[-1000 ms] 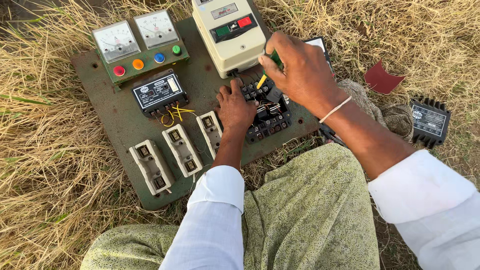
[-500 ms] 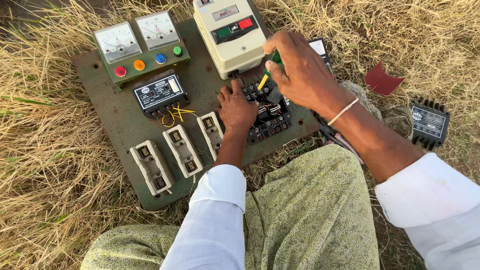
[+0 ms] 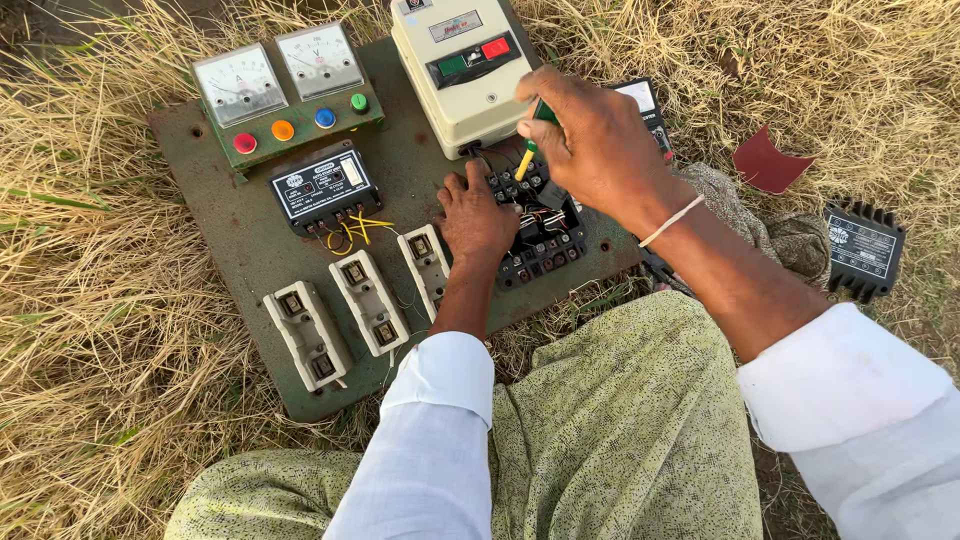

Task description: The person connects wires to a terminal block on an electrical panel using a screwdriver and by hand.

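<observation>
nearest to us we see our own lap in speckled green cloth and two white sleeves. beyond it a green metal board (image 3: 240,250) lies flat on dry grass. on its near edge we count three pale fuse holders (image 3: 368,305) in a slanted row. our left hand (image 3: 475,222) rests just past them, fingers spread and pressing down on the black terminal block (image 3: 540,235), a dark unit with rows of small screws and thin wires. our right hand (image 3: 600,150) hovers over the block's far side, fingers pinched around a screwdriver (image 3: 527,158) with a green and yellow handle, its tip pointing down at the block. left of the hands sits one small black relay box (image 3: 322,186) with yellow wires. farther off we count two white dial meters (image 3: 278,72), four coloured buttons (image 3: 300,123), and one cream starter box (image 3: 462,70). off the board to the right lies one black finned module (image 3: 862,250).
</observation>
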